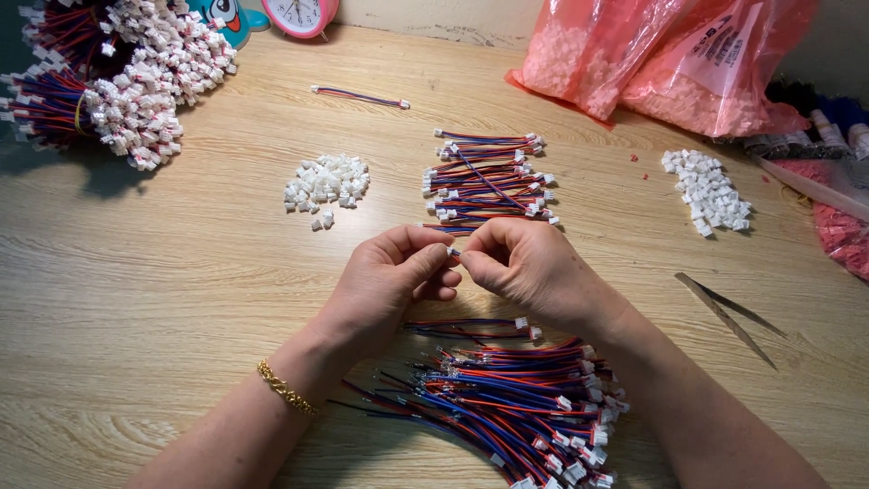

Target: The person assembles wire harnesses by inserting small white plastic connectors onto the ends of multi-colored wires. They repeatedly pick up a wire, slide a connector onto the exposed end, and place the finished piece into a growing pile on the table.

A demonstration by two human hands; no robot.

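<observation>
Where fingertips meet, left hand [394, 272] and right hand [525, 264] pinch a tiny white plastic connector [454, 253], mostly hidden; its wires unseen.

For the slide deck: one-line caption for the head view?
Both hands pinch a small connector between wire piles on a wooden table.

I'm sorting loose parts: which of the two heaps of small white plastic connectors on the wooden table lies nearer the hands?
The heap of white connectors left of the stacked red-and-blue wire leads, just beyond the left hand; the other heap lies far right by the pink bags.
</observation>
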